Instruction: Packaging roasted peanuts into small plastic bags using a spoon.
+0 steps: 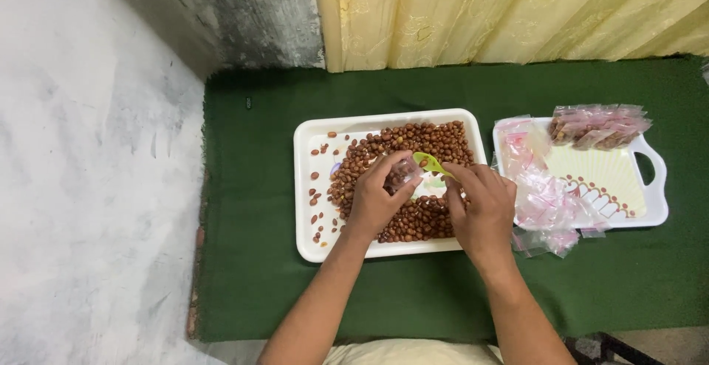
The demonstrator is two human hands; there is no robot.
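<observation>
A white rectangular tray (306,188) holds a heap of brown peanuts (436,140) on the green cloth. Over the heap, my left hand (373,199) grips a small clear plastic bag (402,173) that has some peanuts in it. My right hand (480,210) holds a light green spoon (430,163), its bowl at the mouth of the bag. Both hands hover just above the tray's middle and hide part of the heap.
A second white tray (657,188) with handles sits to the right, holding filled peanut packets (598,125) at its far end and a pile of empty clear bags (539,188). A green cloth (251,276) covers the surface; yellow curtain (509,11) behind, grey wall at left.
</observation>
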